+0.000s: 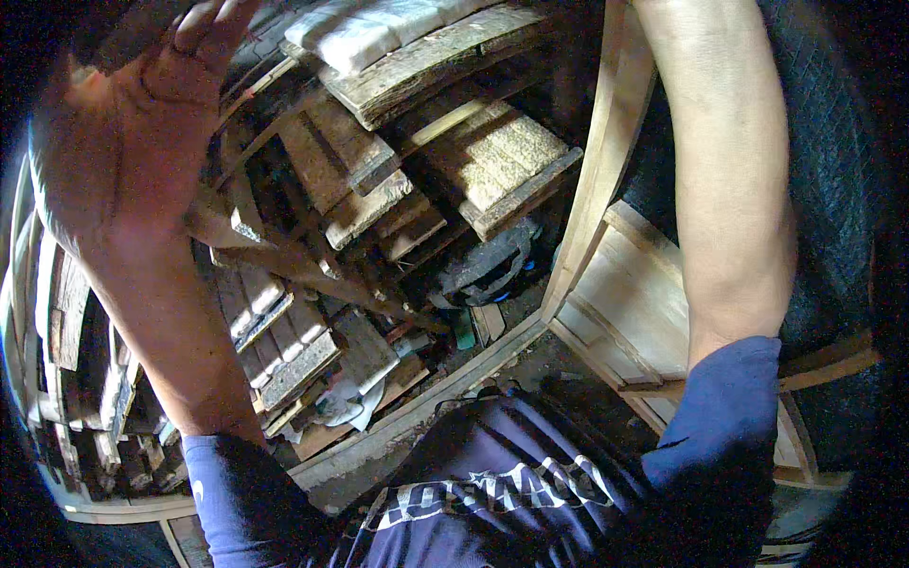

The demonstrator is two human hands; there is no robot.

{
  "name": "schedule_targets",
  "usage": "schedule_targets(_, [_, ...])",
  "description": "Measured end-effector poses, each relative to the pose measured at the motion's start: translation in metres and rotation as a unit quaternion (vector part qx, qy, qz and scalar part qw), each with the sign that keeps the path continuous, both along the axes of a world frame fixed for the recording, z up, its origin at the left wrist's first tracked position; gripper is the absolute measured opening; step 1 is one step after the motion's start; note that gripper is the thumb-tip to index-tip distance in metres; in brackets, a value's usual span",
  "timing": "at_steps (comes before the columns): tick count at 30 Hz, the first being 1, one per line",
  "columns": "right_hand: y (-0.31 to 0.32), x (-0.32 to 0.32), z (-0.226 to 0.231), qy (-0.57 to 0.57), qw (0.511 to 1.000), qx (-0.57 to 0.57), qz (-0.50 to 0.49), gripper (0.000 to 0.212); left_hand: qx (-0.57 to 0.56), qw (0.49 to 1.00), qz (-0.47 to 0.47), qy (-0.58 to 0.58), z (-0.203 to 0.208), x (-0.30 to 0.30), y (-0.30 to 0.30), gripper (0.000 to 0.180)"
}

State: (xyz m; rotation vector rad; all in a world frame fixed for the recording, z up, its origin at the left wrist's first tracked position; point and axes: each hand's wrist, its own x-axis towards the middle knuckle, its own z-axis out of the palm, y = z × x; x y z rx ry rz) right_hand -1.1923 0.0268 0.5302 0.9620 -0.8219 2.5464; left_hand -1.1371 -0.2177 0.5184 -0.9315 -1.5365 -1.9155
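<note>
My left hand [137, 156] is raised close at the upper left, its palm side in shadow. Its visible fingers stretch upward and apart from the thumb side, and the upper edge cuts off their tips. I see nothing held in it; a dark area beside the fingers is too dim to make out. My right forearm [729, 161] rises along the right side, and its hand is beyond the upper edge. Both arms wear blue sleeves [724, 407] pushed up to the elbows.
Wooden planks and pallets [379, 189] are stacked ahead, with a white sack [369, 38] on top. A dark bag [488, 270] lies below them. Pale wooden frame beams [592, 161] and a light panel [625, 293] stand right of centre. Dark mesh [824, 170] hangs at the far right.
</note>
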Motion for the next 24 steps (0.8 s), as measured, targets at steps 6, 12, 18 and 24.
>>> schedule_targets(6, [0.0, -0.028, -0.004, -0.083, 0.996, -0.032, 0.03, 0.026, -0.019, 0.998, 0.03, 0.053, -0.007, -0.016, 0.011, 0.066])
schedule_targets(12, [0.001, -0.047, -0.021, -0.025, 0.994, -0.01, 0.107, 0.032, -0.044, 0.996, -0.016, 0.082, -0.006, -0.048, 0.0, 0.054])
schedule_targets(18, [-0.029, -0.062, -0.002, -0.152, 0.988, -0.034, 0.0, 0.044, -0.017, 0.99, -0.133, -0.042, 0.014, -0.081, -0.049, 0.061])
schedule_targets(24, [-0.017, -0.128, -0.011, -0.054, 0.996, 0.006, 0.076, 0.044, 0.01, 0.97, -0.206, -0.125, 0.028, -0.114, -0.068, 0.064])
